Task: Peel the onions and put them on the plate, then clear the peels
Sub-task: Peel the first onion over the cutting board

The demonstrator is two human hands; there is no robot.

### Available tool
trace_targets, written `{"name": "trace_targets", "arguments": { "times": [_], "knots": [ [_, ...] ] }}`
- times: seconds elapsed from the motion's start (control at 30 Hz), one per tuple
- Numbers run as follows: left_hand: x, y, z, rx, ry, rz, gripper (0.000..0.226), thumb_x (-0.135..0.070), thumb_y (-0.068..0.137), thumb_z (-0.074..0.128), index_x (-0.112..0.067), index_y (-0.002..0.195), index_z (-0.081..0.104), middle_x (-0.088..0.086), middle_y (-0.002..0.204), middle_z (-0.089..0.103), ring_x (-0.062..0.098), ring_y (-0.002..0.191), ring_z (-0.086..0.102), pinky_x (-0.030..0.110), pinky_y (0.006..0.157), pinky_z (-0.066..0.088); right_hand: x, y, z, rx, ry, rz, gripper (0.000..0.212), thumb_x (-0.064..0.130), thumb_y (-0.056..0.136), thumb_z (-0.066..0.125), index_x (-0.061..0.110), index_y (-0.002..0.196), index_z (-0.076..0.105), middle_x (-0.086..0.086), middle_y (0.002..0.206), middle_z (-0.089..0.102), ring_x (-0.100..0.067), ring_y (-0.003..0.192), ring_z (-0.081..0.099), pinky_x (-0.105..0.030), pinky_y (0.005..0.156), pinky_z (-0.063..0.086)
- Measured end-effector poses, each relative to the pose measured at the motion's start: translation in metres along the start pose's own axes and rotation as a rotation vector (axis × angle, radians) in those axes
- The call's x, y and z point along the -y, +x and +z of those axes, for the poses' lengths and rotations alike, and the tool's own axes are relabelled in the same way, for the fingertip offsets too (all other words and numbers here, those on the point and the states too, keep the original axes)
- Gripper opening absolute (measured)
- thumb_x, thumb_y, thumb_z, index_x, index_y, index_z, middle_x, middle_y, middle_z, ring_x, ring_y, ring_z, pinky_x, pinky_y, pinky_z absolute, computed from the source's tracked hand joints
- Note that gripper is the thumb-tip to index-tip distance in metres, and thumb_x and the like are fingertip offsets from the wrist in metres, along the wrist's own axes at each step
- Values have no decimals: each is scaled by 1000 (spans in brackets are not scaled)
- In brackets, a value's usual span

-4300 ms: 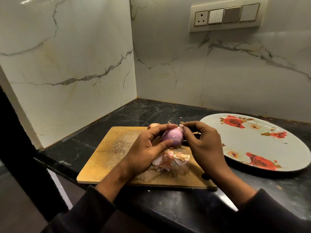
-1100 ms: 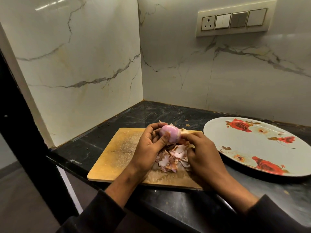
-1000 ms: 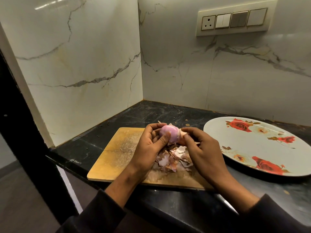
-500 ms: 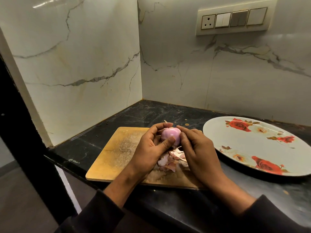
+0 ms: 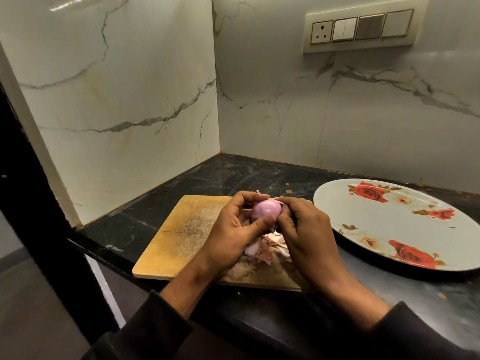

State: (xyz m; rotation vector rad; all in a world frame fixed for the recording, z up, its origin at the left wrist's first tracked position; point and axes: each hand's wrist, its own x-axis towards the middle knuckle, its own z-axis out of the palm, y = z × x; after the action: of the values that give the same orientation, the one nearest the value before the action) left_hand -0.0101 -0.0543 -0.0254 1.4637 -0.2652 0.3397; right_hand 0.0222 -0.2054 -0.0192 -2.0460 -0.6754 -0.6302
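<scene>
A pink, glossy onion (image 5: 266,209) is held above the wooden cutting board (image 5: 181,232). My left hand (image 5: 231,237) grips it from the left, thumb across its lower front. My right hand (image 5: 304,235) grips it from the right, fingers curled against its side. A pile of pale pink and brown peels (image 5: 265,249) lies on the board under my hands, partly hidden. To the right, the white oval plate (image 5: 400,224) with red roses carries no onions.
The board lies on a black stone counter (image 5: 228,178) in a corner of marble walls. The counter's front edge drops off at the left. A switch panel (image 5: 361,29) is on the back wall. Small crumbs lie behind the board.
My right hand came back up from the peel pile to the onion and now grips its right side. The left hand has kept hold of the onion throughout.
</scene>
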Motion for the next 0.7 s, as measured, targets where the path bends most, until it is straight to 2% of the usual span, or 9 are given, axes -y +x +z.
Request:
{"name": "trace_targets", "arguments": {
  "times": [0.3, 0.47, 0.63, 0.7],
  "knots": [
    [-2, 0, 0, 21, 26, -11, 44, -15, 79, 76, -11, 119, 61, -7, 112, 68, 29, 109, 68, 46, 92, 58, -2, 0, 1, -45, 17, 42, 17, 12, 101, 56, 11, 111, 71, 8, 92, 62, 4, 81, 55, -5, 68, 41],
    [-4, 0, 1, 32, 12, -14, 43, -14, 78, 74, -12, 119, 60, -10, 110, 68, 28, 110, 67, 42, 90, 59, -3, 1, 1, -70, 49, 55, 15, 13, 99, 60, 12, 108, 71, 5, 91, 65, -4, 80, 60, -12, 68, 47],
    [-5, -1, 1, 51, -27, -31, 40, -11, 80, 71, -12, 119, 60, -13, 107, 70, 25, 109, 68, 38, 89, 60, -6, 0, 1, -77, 61, 56, 14, 12, 98, 62, 12, 109, 71, 6, 90, 64, 2, 81, 59, -4, 69, 46],
    [-5, -2, 1, 54, -35, -35, 39, -12, 82, 70, -12, 120, 60, -13, 108, 71, 23, 109, 69, 36, 89, 60, -7, 0, 1, -77, 58, 68, 14, 11, 98, 62, 12, 109, 71, 5, 91, 65, -3, 81, 61, -6, 67, 47]
  ]
}}
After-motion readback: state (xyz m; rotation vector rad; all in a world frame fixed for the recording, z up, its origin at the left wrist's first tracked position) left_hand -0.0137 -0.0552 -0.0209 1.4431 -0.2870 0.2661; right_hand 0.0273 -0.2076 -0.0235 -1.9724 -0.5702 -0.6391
